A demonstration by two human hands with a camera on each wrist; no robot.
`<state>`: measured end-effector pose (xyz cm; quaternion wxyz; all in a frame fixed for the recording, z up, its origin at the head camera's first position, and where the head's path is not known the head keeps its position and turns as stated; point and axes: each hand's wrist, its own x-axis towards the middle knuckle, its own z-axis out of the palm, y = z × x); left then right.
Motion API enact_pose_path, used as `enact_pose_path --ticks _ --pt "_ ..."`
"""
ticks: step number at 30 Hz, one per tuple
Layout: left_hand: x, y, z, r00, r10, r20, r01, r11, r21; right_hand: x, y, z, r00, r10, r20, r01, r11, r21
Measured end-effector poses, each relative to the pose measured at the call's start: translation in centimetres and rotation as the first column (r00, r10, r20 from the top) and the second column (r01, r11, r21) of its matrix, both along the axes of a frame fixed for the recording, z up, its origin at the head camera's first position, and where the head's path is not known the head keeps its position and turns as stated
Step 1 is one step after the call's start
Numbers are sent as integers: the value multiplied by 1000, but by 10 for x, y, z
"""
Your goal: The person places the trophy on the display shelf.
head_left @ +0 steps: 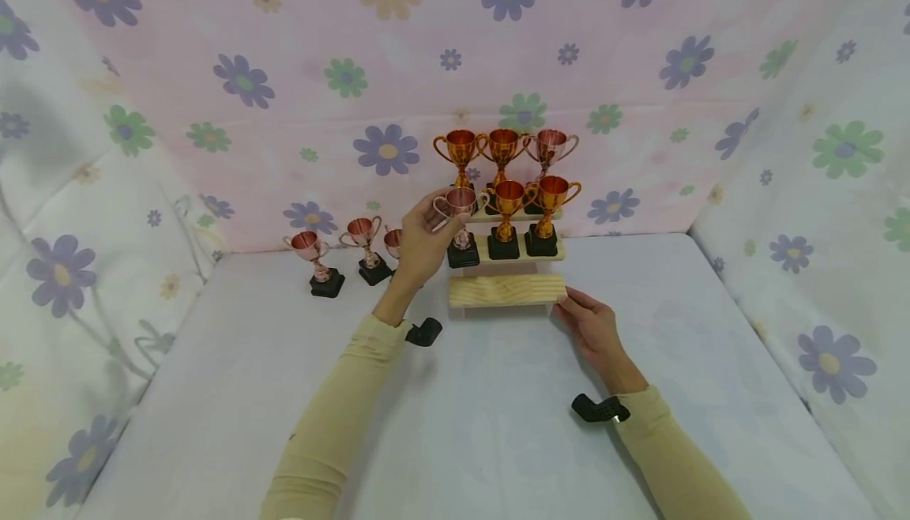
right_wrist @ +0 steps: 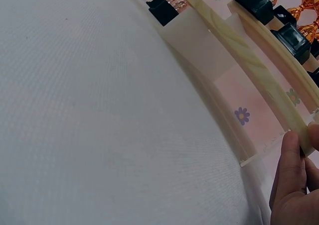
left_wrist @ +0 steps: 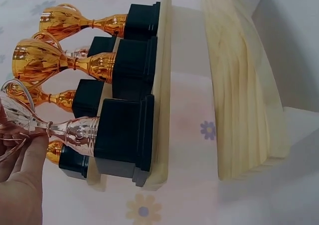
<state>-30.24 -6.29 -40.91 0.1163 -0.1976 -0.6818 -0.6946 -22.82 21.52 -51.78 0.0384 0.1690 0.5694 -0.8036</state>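
Note:
My left hand [head_left: 425, 245] grips a rose-gold trophy [left_wrist: 75, 134] by its cup. That trophy's black base [left_wrist: 122, 140] stands upright at the left end of the middle shelf [left_wrist: 162, 80] of a three-step wooden display stand. Two gold trophies [head_left: 507, 208] share this shelf with it, to its right. On the top shelf behind are two more gold trophies [head_left: 460, 148] and a rose-gold trophy [head_left: 551, 148]. With thumb and fingers, my right hand [head_left: 590, 330] pinches the right end of the bottom shelf [head_left: 506, 291], whose board bears no trophy.
Left of the stand, three rose-gold trophies [head_left: 362, 239] stand on the white table [head_left: 213, 393], the nearest to the stand partly hidden by my left hand. A flowered cloth [head_left: 298, 109] hangs close behind the stand, with more at both sides.

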Motion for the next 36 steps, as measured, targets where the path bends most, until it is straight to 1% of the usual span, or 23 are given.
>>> enact_pose_path --ticks 9,15,18,22,24,28,31,33,36 --pt "-6 6 -1 1000 -16 7 16 1000 -8 -1 0 0 1000 4 7 -4 1000 -17" --pt "-9 5 -1 998 -54 36 54 999 0 -2 0 -1 1000 -3 10 3 1000 -22" --pt "-11 3 -2 997 -73 36 73 997 12 -2 0 -1 1000 3 10 -3 1000 -22" --pt "-11 2 -2 996 -87 38 86 996 26 -2 1 -1 1000 8 18 -8 1000 -18" --pt "-11 2 -2 996 -81 35 80 997 23 -1 1 -1 1000 8 18 -8 1000 -18" --pt "-10 -1 -5 998 -61 24 61 998 24 -1 0 -2 1000 3 9 -3 1000 -21" --pt "-6 -3 -8 999 -48 25 47 998 49 -1 -1 -2 1000 2 4 -2 1000 -23" --pt "-2 -5 -10 999 -34 29 32 998 55 -1 -1 -2 1000 1 2 -1 1000 -27" --pt "7 -9 -15 999 -4 40 2 999 49 -1 -1 -2 1000 3 -1 -3 1000 -28"
